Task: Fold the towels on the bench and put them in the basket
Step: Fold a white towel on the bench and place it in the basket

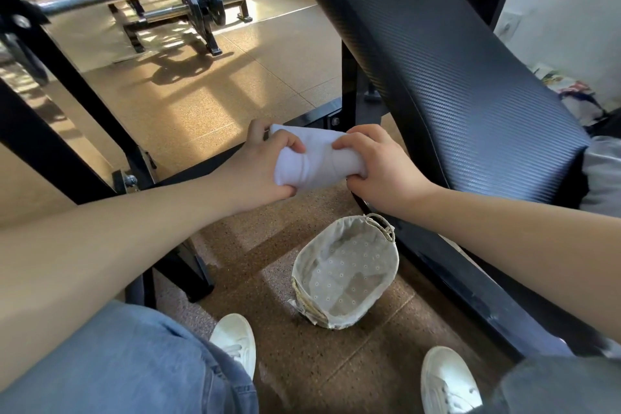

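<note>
Across the right half of the view I read the black bench [453,94], its padded surface sloping down toward me. A grey fabric mass [605,175] sits at its lower end, cut by the frame edge; I cannot tell whether it is another towel.

On the floor, just beside the bench frame, stands the basket [346,272], its dotted lining showing across the bottom. I judge it is set there so a finished towel needs only a short drop from the hands.

Above the basket and clear of the bench pad, the white towel [319,161] is held in the air as a compact bundle. The left hand [265,168] grips its left end, fingers curled over the top and thumb beneath. The right hand [379,168] clamps the right end likewise. I judge the two-ended hold keeps the layers from springing open. The towel spans the gap between both hands, touching each.
</note>
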Demonstrator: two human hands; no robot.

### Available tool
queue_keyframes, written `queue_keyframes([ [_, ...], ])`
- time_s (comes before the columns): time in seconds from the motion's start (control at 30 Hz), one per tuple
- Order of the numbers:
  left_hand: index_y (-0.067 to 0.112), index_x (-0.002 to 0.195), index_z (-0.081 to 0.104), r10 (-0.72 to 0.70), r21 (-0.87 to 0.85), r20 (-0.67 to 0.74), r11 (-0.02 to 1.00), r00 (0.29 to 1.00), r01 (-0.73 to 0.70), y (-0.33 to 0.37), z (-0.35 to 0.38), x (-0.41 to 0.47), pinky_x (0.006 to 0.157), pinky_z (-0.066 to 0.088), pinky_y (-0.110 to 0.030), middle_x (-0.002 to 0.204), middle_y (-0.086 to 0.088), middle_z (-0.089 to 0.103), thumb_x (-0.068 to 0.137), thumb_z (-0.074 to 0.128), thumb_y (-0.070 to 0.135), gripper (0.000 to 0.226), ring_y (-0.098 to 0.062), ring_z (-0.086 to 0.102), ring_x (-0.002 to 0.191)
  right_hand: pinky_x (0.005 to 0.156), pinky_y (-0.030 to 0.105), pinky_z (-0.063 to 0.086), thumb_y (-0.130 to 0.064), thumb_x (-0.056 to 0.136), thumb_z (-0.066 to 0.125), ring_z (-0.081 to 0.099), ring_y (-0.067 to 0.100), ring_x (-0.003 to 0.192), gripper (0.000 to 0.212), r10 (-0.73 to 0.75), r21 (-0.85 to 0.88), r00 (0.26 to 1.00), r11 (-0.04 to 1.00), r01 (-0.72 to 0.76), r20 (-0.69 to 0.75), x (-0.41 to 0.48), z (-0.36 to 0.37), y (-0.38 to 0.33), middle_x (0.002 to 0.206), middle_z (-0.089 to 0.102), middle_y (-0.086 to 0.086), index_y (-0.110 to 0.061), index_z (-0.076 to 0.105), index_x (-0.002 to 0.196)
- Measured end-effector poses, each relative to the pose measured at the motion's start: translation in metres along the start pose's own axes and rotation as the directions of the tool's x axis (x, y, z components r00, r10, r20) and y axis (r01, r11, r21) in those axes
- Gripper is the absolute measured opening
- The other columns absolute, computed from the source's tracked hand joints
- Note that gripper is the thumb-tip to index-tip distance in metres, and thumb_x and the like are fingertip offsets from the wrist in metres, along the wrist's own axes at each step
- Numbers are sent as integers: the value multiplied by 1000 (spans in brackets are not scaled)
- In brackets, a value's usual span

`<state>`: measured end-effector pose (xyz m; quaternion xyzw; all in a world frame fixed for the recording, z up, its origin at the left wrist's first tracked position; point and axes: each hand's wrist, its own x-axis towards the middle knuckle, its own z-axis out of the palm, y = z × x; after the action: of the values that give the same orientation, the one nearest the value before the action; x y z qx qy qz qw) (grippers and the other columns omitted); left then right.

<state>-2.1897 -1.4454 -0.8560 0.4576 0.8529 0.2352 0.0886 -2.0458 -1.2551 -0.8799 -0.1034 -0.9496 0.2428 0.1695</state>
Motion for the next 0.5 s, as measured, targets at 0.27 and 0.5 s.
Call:
queue_keyframes([
  [0.27,23,118,55,138,115,-94,985,986,-127,-7,2,2,81,48,-38,141,-4,33,77,75,16,47,-28,53,111,93,34,48,-32,83,76,54,22,115,49,-26,-21,997,999,28,73,-5,-8,2,126,50,2,-22,59,129],
  [0.5,30,110,55,256,8,-7,967,967,-255,-17,2,-4,91,43,-29,146,8,30,79,72,7,42,-10,37,133,103,33,44,-48,98,56,53,7,119,40,174,248,972,946,-209,157,-2,-15,-3,126,59,-9,-29,56,132],
])
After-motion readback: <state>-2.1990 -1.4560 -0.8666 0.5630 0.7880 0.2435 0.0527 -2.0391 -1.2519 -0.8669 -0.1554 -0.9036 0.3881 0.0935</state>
